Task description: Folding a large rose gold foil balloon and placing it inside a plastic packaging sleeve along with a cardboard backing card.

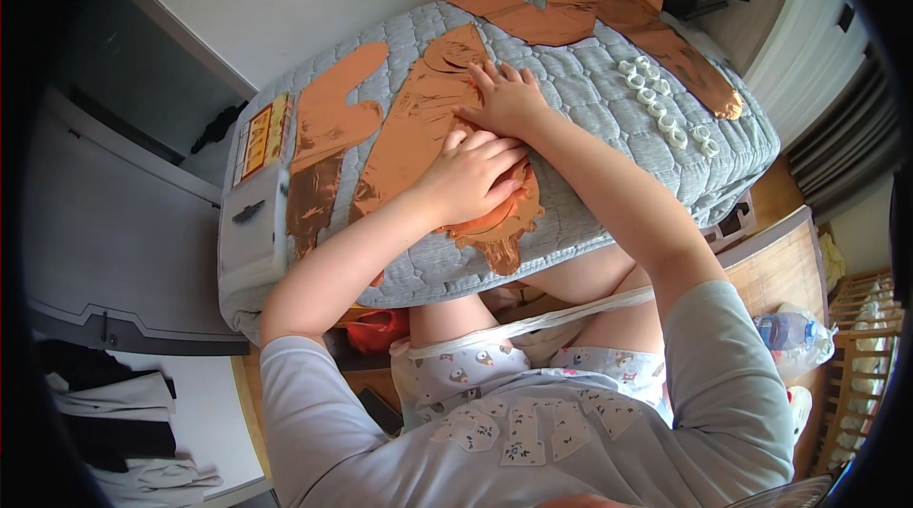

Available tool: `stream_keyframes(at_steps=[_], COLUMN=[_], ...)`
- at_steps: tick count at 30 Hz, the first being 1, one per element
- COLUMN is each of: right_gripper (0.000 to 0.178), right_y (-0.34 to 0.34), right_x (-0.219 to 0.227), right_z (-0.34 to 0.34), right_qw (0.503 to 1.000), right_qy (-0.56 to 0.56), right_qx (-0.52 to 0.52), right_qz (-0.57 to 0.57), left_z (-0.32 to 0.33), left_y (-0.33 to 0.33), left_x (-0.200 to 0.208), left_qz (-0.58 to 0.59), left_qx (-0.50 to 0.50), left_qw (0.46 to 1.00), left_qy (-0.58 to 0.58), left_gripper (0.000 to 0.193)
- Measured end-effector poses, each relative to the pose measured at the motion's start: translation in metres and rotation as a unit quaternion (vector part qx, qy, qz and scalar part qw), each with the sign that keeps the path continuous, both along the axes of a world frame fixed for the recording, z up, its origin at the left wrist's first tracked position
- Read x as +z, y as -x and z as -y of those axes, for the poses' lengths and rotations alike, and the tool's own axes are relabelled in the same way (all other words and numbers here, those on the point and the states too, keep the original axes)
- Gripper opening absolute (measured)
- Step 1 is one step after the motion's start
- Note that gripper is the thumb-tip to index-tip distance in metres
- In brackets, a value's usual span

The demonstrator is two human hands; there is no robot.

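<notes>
A flat copper-coloured foil balloon (409,151), wrinkled in places, lies across the middle of the quilted grey mattress (580,99) in front of me. My left hand (473,175) rests on its right part, fingers slightly bent and the thumb apart from them. Just beyond it, my right hand (512,101) lies with spread fingers on the foil's upper right edge. Both palms face down, so what is under them is hidden. Between and below the hands the foil looks crumpled, with a scalloped end (499,246) near the mattress's front edge.
Another flat copper foil balloon (333,108) lies at left, beside a yellow printed package (264,139) and a pale plastic box (255,223). More copper foil (542,9) stretches along the far edge. Several small white rolls (656,108) sit at right.
</notes>
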State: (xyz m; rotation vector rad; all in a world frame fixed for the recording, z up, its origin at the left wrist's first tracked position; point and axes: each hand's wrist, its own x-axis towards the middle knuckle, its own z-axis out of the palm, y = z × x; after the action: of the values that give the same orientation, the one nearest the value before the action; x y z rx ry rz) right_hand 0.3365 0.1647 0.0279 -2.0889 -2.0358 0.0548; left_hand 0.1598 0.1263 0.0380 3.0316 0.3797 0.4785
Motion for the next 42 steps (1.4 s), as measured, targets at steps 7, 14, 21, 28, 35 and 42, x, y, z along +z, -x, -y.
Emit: stream_keyframes(at_steps=[7, 14, 21, 28, 35, 42], right_gripper=[0.09, 0.091, 0.092, 0.092, 0.091, 0.09], right_y=[-0.002, -0.001, -0.002, -0.001, -0.001, 0.001], right_x=[-0.006, -0.008, -0.008, -0.01, -0.01, -0.006], right_z=[0.0, -0.001, 0.001, -0.001, 0.0, 0.003], right_qw=[0.999, 0.999, 0.999, 0.999, 0.999, 0.999], right_qy=[-0.042, -0.037, -0.034, -0.034, -0.041, -0.032], right_qx=[-0.004, 0.007, -0.001, -0.003, -0.003, -0.004], right_qz=[0.009, 0.009, 0.021, 0.026, 0.024, 0.023], left_z=[0.009, 0.039, 0.024, 0.022, 0.021, 0.014], left_y=[0.001, 0.007, 0.083, 0.121, 0.102, 0.088], left_x=[-0.003, 0.001, 0.037, 0.034, 0.017, 0.045], left_qz=[-0.025, -0.048, -0.064, -0.049, 0.028, 0.036], left_qx=[0.012, -0.007, 0.03, 0.134, 0.086, 0.061], left_qw=[0.999, 0.998, 0.989, 0.987, 0.988, 0.974], left_qy=[-0.022, 0.049, 0.128, 0.069, -0.123, -0.215], left_gripper=[0.055, 0.074, 0.059, 0.047, 0.031, 0.024])
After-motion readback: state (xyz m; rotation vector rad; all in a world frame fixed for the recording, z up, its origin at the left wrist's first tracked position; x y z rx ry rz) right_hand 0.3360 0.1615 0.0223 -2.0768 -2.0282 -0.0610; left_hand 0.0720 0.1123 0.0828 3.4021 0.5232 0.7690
